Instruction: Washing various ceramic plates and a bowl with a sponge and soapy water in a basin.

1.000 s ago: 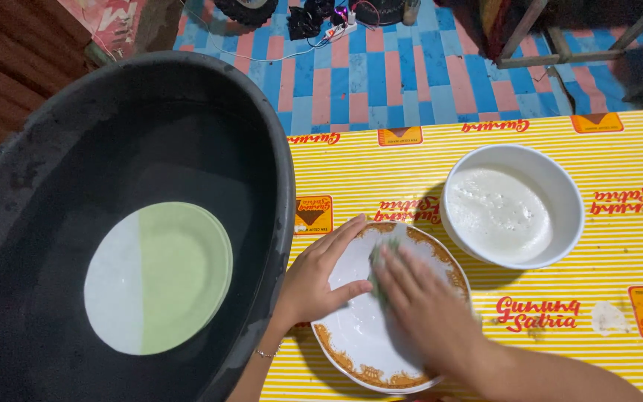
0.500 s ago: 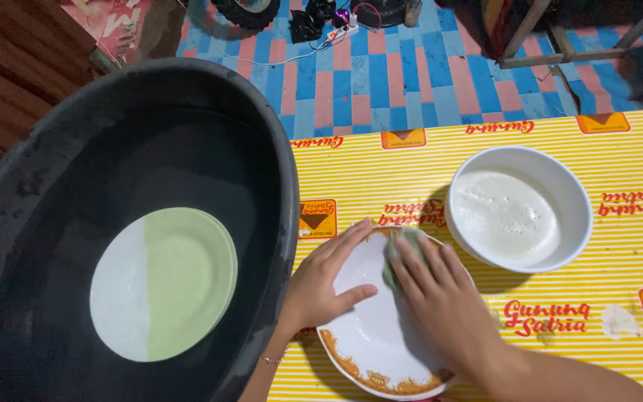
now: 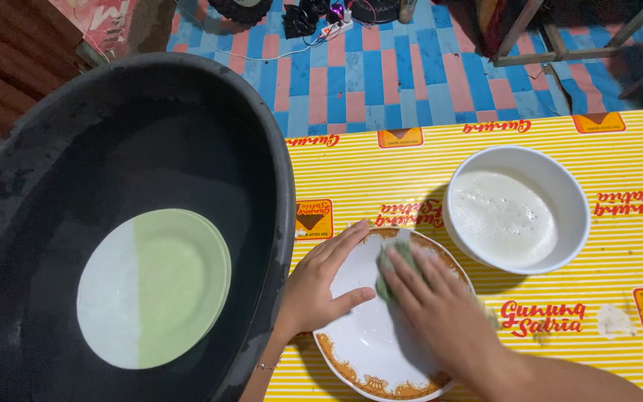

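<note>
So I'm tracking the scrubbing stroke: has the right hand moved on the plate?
Yes. The right hand slid toward the plate's far rim, then back slightly.

Blue-pink checked floor (image 3: 381,67); yellow striped tablecloth (image 3: 411,167); wooden frame (image 3: 552,41).

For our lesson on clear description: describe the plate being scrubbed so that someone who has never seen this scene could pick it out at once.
Start at the yellow striped tablecloth, right of the big black basin. At its near edge, below the white bowl of soapy water, lies the white plate, steadied by the left hand while the right hand presses a green sponge on it. Its ornate gold-brown rim distinguishes it from the plain green plate underwater in the basin.
</note>
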